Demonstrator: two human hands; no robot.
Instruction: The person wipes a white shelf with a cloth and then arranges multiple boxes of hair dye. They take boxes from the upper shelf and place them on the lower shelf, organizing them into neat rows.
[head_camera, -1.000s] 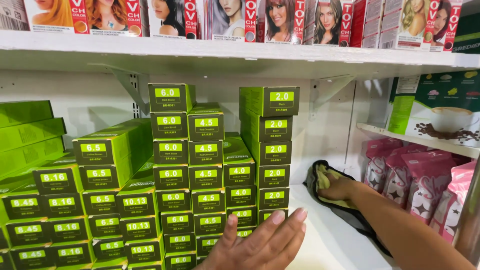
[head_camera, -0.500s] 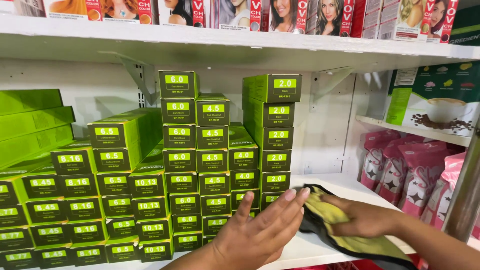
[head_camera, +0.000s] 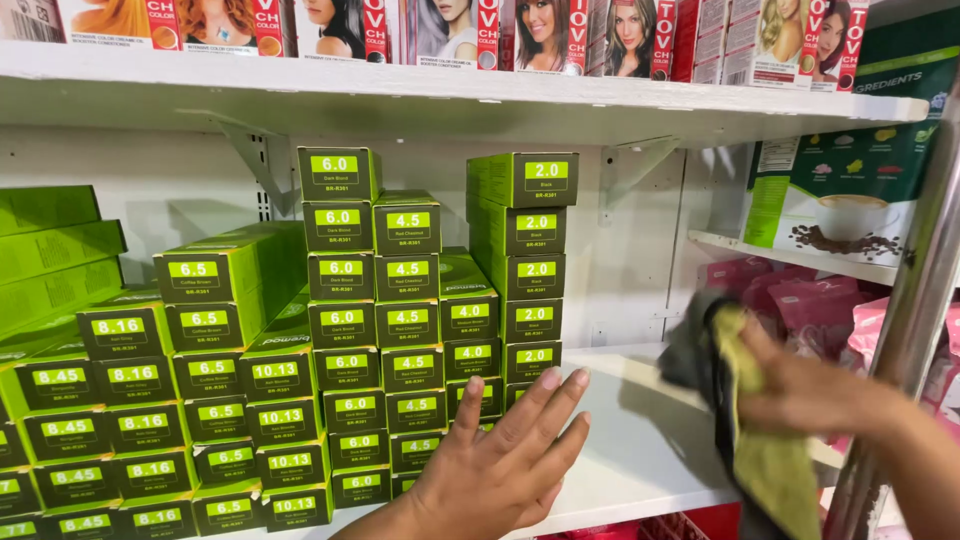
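Left hand (head_camera: 500, 465), open and flat, rests against stacked green boxes (head_camera: 400, 330). Right hand (head_camera: 810, 390) grips a cloth (head_camera: 760, 450) above the white shelf (head_camera: 640, 440).

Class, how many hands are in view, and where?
2. The left hand is spread in front of the green boxes, low centre; the right hand grips a cloth at the right.

Green boxes (head_camera: 340, 300), lime labels; cloth (head_camera: 770, 460) yellow-green, dark grey; white shelf (head_camera: 640, 440).

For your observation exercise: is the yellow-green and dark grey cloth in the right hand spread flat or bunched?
Bunched: the yellow-green and dark grey cloth hangs in loose folds from the right hand, off the white shelf.
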